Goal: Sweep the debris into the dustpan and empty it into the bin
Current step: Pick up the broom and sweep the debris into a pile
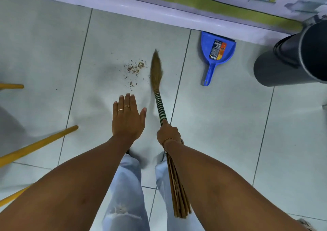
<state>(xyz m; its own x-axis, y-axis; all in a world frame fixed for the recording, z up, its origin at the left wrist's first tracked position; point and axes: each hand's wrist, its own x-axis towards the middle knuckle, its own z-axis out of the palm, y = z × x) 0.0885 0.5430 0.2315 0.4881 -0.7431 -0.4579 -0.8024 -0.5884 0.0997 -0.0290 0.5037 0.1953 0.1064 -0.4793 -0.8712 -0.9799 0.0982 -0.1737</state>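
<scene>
Brown debris (135, 68) scattered on tile; blue dustpan (216, 52) flat near grey bin (290, 66).

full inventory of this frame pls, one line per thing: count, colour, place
debris: one scattered patch, brown, floor centre, left of the broom tip
broom: 1, brown bristles, green-and-white wrapped handle, centre
dustpan: 1, blue, labelled, flat on floor by the wall, upper right
bin: 1, grey, far right
yellow poles: 3 visible, left edge
floor: pale tiles
jeans: light blue, ripped, bottom centre
left hand: open, empty, two rings
right hand: grips the broom handle, bracelet on wrist
</scene>
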